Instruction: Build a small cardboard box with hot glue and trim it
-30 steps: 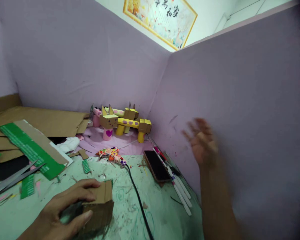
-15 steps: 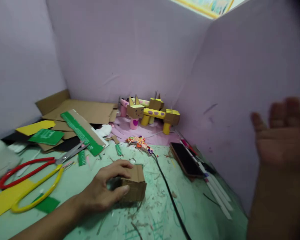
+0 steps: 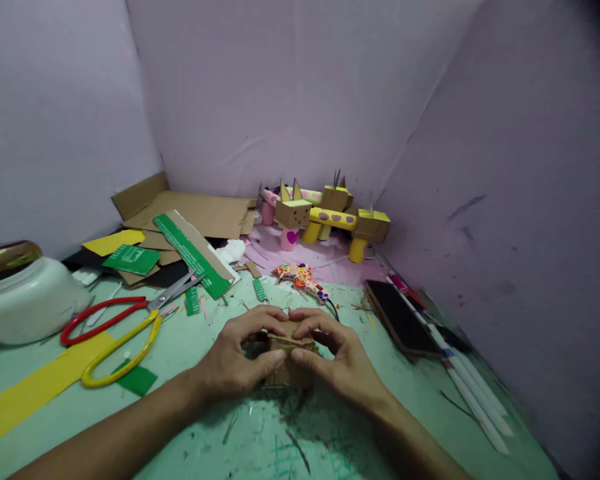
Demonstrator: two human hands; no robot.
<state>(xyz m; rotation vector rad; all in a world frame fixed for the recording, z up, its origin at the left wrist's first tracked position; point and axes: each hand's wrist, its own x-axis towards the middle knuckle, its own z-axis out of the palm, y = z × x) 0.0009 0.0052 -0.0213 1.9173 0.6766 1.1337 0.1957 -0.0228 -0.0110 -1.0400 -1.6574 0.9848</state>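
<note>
A small brown cardboard box (image 3: 291, 368) sits on the green tabletop in front of me. My left hand (image 3: 237, 350) grips its left side, thumb on the near face and fingers over the top. From the right, my right hand (image 3: 337, 353) holds it the same way, the two thumbs almost meeting at the near upper edge. The hands cover much of the box's top and sides. Just beyond lies a glue gun (image 3: 303, 279) with a colourful spotted body and a black cord.
Left are scissors (image 3: 153, 310) with red and yellow handles, a yellow strip (image 3: 35, 387), a white pot (image 3: 35, 300) and cardboard sheets (image 3: 195, 210). Cardboard animals (image 3: 333, 219) stand at the back. A phone (image 3: 400, 319) and white sticks (image 3: 475, 387) lie right, beside the wall.
My right hand has come down from the raised position at the right and taken hold of the box. My left hand stays on it. The view has shifted, bringing more of the pot into sight.
</note>
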